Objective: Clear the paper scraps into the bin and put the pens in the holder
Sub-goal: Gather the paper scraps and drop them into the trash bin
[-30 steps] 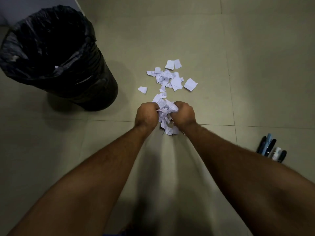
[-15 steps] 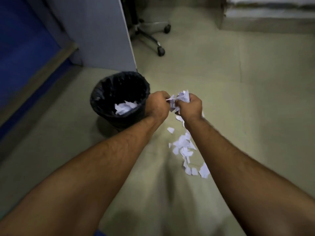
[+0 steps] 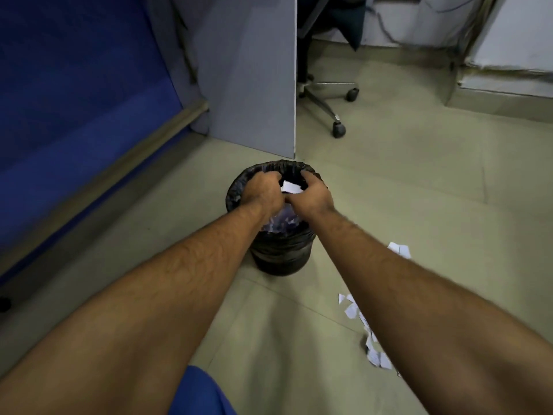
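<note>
Beige floor tiles (image 3: 404,190) are carrying a black-lined bin (image 3: 279,253). Over its mouth, the left hand (image 3: 263,190) and right hand (image 3: 314,194) are hovering with curled fingers around white paper scraps (image 3: 291,187). More scraps (image 3: 368,333) are lying near right.

Black-lined round bin (image 3: 279,256) standing upright on the floor, white paper scraps (image 3: 278,226) inside. Further white scraps (image 3: 372,339) lie scattered on the floor to its right.

Bin (image 3: 279,256) mouth open; partition (image 3: 254,85) behind
</note>
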Demonstrator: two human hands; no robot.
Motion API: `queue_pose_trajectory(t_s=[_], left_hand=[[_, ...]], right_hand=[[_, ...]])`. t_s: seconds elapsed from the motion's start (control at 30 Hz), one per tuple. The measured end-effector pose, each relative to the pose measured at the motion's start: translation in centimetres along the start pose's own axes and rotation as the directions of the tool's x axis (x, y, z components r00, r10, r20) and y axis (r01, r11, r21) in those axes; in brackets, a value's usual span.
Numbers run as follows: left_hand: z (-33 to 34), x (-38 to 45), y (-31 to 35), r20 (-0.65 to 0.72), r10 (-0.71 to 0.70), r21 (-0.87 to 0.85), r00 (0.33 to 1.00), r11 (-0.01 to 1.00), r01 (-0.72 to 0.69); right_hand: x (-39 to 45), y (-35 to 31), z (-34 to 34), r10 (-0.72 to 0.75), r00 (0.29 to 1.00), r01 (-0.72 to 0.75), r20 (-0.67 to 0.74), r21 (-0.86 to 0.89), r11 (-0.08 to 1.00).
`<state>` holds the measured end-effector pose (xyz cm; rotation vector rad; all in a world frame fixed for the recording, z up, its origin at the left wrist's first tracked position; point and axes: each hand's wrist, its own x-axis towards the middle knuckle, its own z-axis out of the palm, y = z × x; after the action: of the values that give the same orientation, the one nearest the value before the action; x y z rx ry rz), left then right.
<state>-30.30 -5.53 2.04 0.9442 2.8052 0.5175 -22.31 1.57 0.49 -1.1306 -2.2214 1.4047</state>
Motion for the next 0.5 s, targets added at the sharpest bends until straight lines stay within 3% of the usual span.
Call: queue_pose_trajectory(t_s=[0.1, 0.2, 0.4, 0.5], left_hand=[[0.1, -0.1, 0.2, 0.018, 0.016, 0.028, 1.000, 0.999, -0.016], [0.1, -0.4, 0.7, 0.010, 0.026, 0.040, 1.000, 0.999, -0.026], [0.9, -2.6, 5.8, -0.049, 0.227, -0.031, 0.973, 0.973, -0.229], [2.8, -3.3, 9.1, -0.075, 0.295, -0.061, 0.953, 0.952, -0.300]], right_hand=[[0.0, -0.2, -0.8, -0.023, 1.000, 0.024, 0.017, -0.036, 0.999], [-0.3, 0.3, -2.2, -0.019, 0.998, 0.016, -0.067, -0.044, 0.999], [-1.1, 3.8, -6.4, 0.024, 0.973, 0.014, -0.229, 0.166, 0.986], [-1.7, 6.8, -9.7, 0.038, 0.959, 0.015, -0.279, 0.187, 0.982]])
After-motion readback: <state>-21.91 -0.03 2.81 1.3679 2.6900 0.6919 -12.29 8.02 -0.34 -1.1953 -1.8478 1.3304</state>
